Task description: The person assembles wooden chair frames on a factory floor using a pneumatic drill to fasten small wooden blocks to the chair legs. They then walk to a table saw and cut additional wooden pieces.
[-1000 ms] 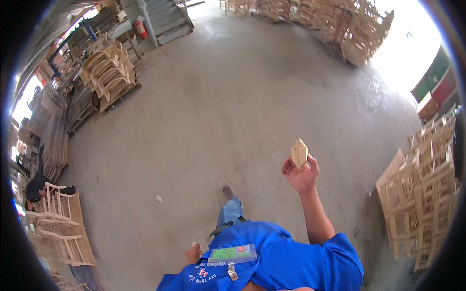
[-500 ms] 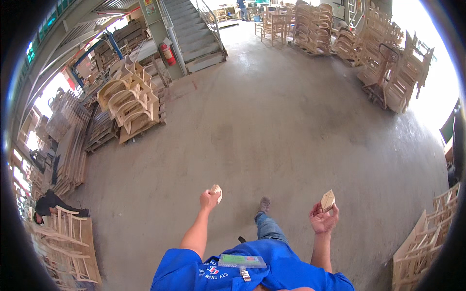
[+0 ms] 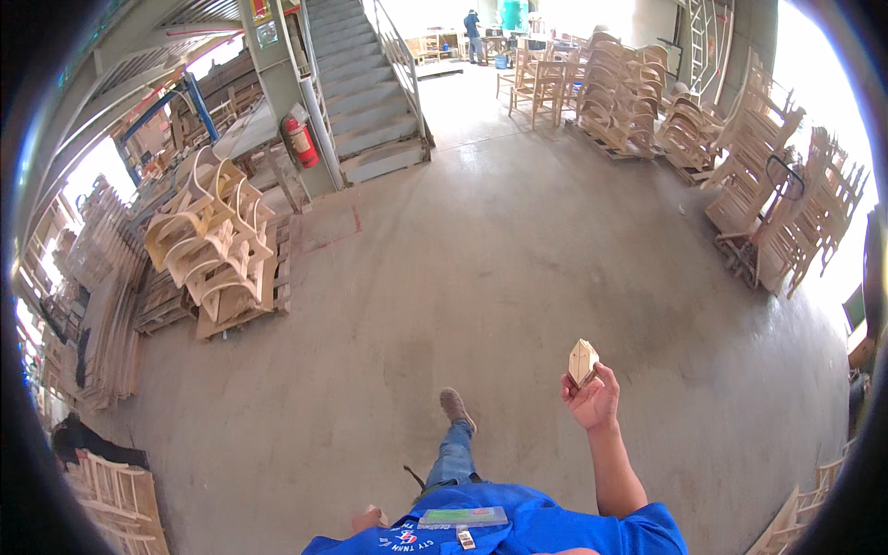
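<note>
My right hand [image 3: 593, 400] is raised ahead of my body on the right, its fingers closed round a small stack of pale wooden pieces [image 3: 582, 362] with pointed ends and small dark holes. Low by my left side is my left hand [image 3: 366, 522], mostly covered by my blue shirt. A bit of pale wood shows at its fingers, which are closed on it.
Stacked curved chair parts [image 3: 217, 245] stand on a pallet at the left, near a fire extinguisher [image 3: 300, 141] and a staircase [image 3: 361, 92]. Chair frames lean by a pallet jack [image 3: 782, 180] at the right. Far off stands a person [image 3: 474, 39]; another dark-clothed person [image 3: 97, 444] is at lower left.
My left hand has swung down and back beside my body. My right hand has moved up and slightly left with its wooden pieces. I have walked forward; the stacks and stairs look nearer.
</note>
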`<state>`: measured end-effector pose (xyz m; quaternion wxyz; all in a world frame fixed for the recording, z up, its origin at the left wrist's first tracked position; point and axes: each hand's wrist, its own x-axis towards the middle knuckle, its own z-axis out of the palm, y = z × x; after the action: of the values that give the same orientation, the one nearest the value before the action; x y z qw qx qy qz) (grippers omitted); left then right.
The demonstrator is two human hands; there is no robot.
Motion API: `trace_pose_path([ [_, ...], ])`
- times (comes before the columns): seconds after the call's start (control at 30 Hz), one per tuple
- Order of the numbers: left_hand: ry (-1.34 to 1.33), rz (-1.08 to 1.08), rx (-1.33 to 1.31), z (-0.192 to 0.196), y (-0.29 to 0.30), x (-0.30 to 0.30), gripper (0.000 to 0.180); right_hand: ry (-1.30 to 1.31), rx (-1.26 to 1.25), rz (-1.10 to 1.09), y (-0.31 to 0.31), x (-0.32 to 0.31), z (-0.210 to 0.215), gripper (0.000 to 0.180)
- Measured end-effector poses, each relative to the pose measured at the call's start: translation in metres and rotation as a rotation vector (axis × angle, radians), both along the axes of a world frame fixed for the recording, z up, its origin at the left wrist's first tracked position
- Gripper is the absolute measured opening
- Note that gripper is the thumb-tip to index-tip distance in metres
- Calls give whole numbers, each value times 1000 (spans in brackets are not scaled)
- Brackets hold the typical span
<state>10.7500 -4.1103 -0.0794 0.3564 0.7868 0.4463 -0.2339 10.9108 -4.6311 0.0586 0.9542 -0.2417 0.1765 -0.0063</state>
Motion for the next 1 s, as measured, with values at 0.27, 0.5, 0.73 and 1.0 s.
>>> trace_pose_path([
  [0.27,-290,119,-238,0,-92,414,61,255,127,-194,-55,260,-1,50],
  [0.5,-520,-424,107,80,-208,850,53,370,126,-448,-137,469,-34,51],
  [0.73,-328,-479,260,82,-285,1064,57,363,194,-381,-224,756,-54,57],
  [1.0,-224,161,-72,26,-305,1188,64,88,-94,-40,-300,1140,10,44],
])
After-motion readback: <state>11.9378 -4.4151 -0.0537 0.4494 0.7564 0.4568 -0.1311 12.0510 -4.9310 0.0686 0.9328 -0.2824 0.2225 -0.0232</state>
